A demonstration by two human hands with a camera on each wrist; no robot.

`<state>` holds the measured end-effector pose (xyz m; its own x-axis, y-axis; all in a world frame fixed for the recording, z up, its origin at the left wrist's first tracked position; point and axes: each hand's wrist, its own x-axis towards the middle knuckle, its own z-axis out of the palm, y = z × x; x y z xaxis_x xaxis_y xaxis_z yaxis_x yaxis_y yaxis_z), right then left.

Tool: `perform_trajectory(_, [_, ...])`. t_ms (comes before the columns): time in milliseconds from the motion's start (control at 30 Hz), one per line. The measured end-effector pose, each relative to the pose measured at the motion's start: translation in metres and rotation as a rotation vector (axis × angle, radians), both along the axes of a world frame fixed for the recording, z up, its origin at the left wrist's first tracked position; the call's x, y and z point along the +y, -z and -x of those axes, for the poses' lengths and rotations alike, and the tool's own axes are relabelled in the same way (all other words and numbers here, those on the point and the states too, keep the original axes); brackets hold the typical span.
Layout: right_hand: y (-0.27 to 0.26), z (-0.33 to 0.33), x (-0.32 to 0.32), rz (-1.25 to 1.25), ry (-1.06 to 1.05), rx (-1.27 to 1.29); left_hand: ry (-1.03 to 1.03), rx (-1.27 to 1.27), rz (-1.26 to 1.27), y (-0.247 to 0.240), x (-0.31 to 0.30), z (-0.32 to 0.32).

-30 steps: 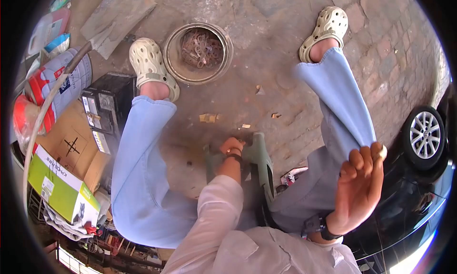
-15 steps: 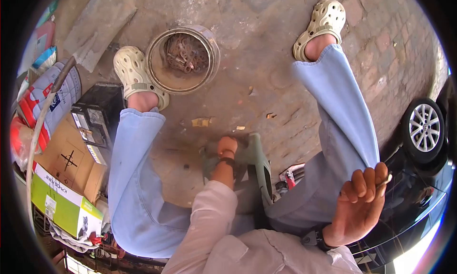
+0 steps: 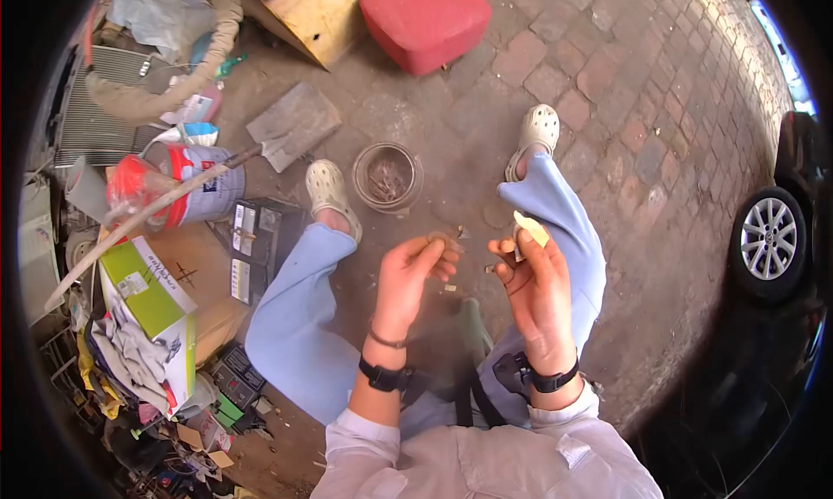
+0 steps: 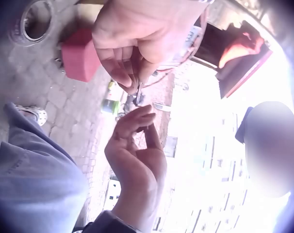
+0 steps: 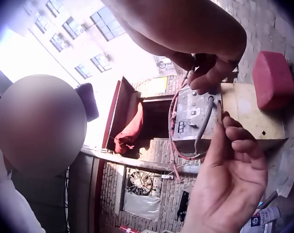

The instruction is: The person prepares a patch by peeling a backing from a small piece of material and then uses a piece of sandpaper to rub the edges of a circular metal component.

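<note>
Both hands are raised in front of the lap, their fingertips turned toward each other with a gap between. My left hand [image 3: 408, 278] pinches a small thin piece [image 4: 138, 94] between thumb and fingers; its kind does not show. My right hand [image 3: 540, 295] pinches a small pale yellow piece [image 3: 531, 229] between thumb and fingertips, bright in the head view. In the right wrist view the right hand's fingers mostly hide what they hold. A metal tin [image 3: 420, 195] with rusty metal bits [image 3: 390, 176] stands on the floor beyond the hands, beside one clog [image 3: 330, 191].
Along the left are a black battery [image 3: 256, 247], a cardboard box [image 3: 208, 273], a paint bucket [image 3: 217, 187] and a shovel blade [image 3: 295, 121]. A red stool-like block [image 3: 427, 26] lies ahead. A black car [image 3: 737, 386] stands close on the right.
The left hand has risen from beside the green plastic stool to chest front. The right hand has moved left, toward it. The head view has tilted up, showing more ground ahead.
</note>
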<state>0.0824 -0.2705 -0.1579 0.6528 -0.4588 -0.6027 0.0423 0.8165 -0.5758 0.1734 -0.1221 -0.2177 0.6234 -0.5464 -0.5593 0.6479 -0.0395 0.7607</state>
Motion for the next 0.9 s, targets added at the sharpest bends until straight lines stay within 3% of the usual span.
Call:
perform_trajectory(133, [-0.060, 0.033, 0.045, 0.152, -0.138, -0.111, 0.024, -0.311, 0.033, -0.114, 0.033, 0.038])
perform_trajectory(267, [-0.103, 0.073, 0.086, 0.075, -0.229, -0.257, -0.057, -0.453, 0.067, -0.179, 0.064, 0.088])
perform_trajectory(433, [-0.140, 0.106, 0.120, 0.062, -0.201, -0.355, -0.094, -0.538, 0.102, -0.204, 0.088, 0.142])
perform_trajectory(533, [-0.155, 0.118, 0.132, 0.200, -0.193, -0.357, -0.071, -0.845, -0.050, -0.211, 0.102, 0.160])
perform_trajectory(733, [-0.179, 0.139, 0.157, 0.490, -0.155, -0.395, -0.140, -0.794, 0.172, -0.230, 0.120, 0.188])
perform_trajectory(767, [-0.180, 0.142, 0.159, 0.533, -0.125, -0.406, -0.141, -0.799, 0.177, -0.234, 0.123, 0.190])
perform_trajectory(833, [-0.185, 0.146, 0.163, 0.580, -0.094, -0.424, -0.025, -1.039, 0.031, -0.242, 0.127, 0.194])
perform_trajectory(900, [-0.192, 0.149, 0.168, 0.576, -0.062, -0.428, -0.018, -0.972, 0.021, -0.251, 0.132, 0.200])
